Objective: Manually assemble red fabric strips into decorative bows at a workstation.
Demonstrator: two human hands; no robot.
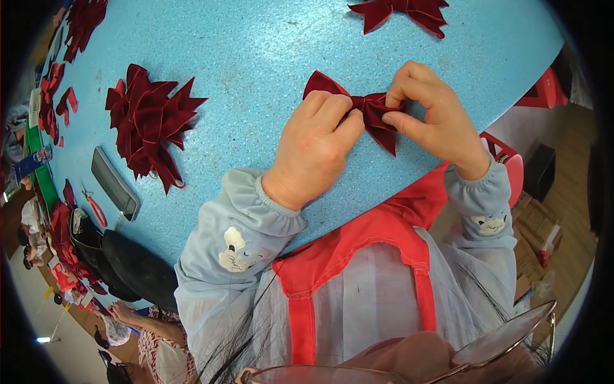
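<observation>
A dark red velvet bow [382, 136] lies on the blue table, with both my hands on it. My left hand [313, 144] is closed over the bow's left side and hides part of it. On the right side, my right hand [432, 112] pinches the loop between thumb and fingers. The knot shows between my hands, and one pointed tail hangs toward me. To the left sits a pile of similar bows [152, 121]. Another bow [401, 11] lies at the far edge of the view, apart from my hands.
A dark phone [115, 182] and red-handled pliers [96, 210] lie left on the blue table [243, 77]. Next to them is a black bag [137, 265]. More red ribbon pieces [48, 102] line the far left. Another person's arm [150, 325] shows at lower left. Cardboard boxes [534, 227] stand right.
</observation>
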